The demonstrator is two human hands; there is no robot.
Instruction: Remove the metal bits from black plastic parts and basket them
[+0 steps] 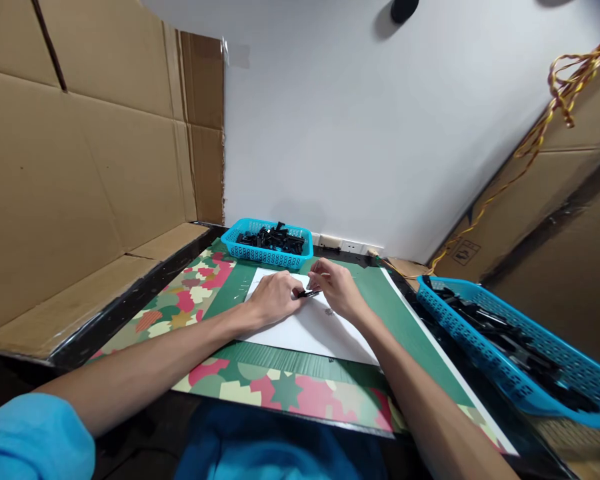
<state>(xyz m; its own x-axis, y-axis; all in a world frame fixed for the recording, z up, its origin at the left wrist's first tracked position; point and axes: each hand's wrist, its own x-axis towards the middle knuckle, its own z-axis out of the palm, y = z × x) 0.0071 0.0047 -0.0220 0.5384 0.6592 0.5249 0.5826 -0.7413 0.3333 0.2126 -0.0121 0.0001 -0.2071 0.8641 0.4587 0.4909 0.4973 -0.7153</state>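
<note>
A table (130,303) with a dark edge carries a camouflage-patterned mat (290,390) and a green cutting mat (405,320). A white sheet (310,330) lies on the green mat. Two blue baskets of black parts rest on the table, one (267,253) at the far edge and one (530,373) on the right.

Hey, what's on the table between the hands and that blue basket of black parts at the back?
In the head view, only a strip of the white sheet and the green mat lies between the hands and the back basket; nothing else sits there.

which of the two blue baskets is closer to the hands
The small blue basket straight ahead, beyond the white sheet. The long blue basket sits further off to the right.
</note>
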